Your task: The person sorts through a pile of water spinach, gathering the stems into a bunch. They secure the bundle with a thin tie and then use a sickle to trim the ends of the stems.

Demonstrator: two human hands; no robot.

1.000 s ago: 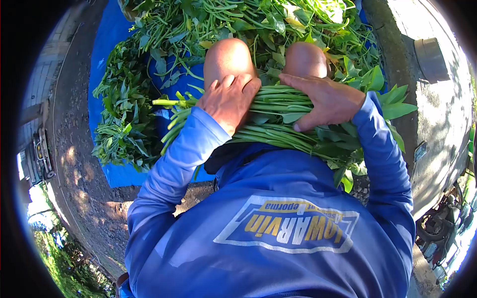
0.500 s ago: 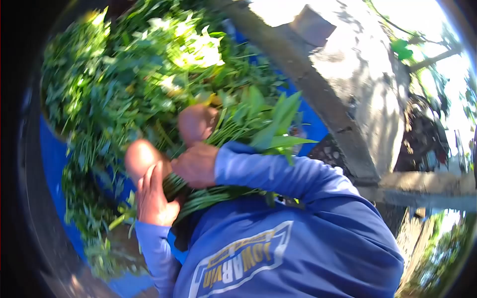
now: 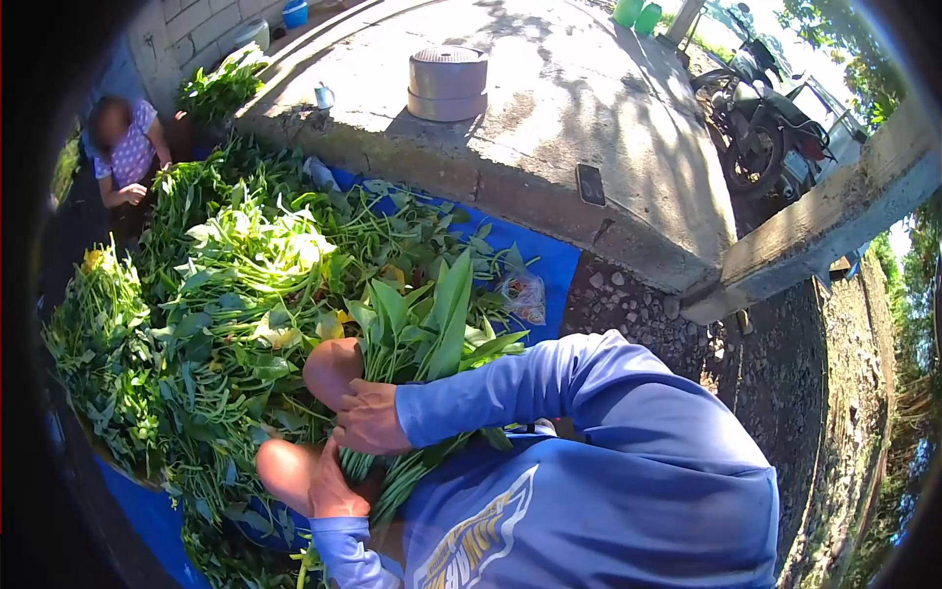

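Observation:
A bundle of long-stemmed leafy greens [image 3: 432,324] lies across my lap, its broad leaves pointing up and away and its stems running down toward my shirt. My right hand [image 3: 373,418] is closed around the stems, just beside one bare knee. Close below it, my left hand [image 3: 336,488] curls against the same stems by the other knee, its thumb up near the right hand. Part of its fingers is hidden. A large heap of cut greens [image 3: 216,324] spreads in front of my knees on a blue tarp [image 3: 545,260].
Another person [image 3: 128,157] is at the far left, behind the heap. A concrete slab [image 3: 549,128] holds a round drum-like block [image 3: 447,83], a phone [image 3: 590,184] and a metal cup [image 3: 324,95]. A plastic bag [image 3: 523,297] lies on the tarp. Right: a concrete beam [image 3: 824,226] and motorcycle [image 3: 760,137].
My view has lifted, bringing the slab, the other person and the motorcycle into sight. The left hand's fingers, stretched over the knee before, now curl in by the stems. The right hand keeps its grip.

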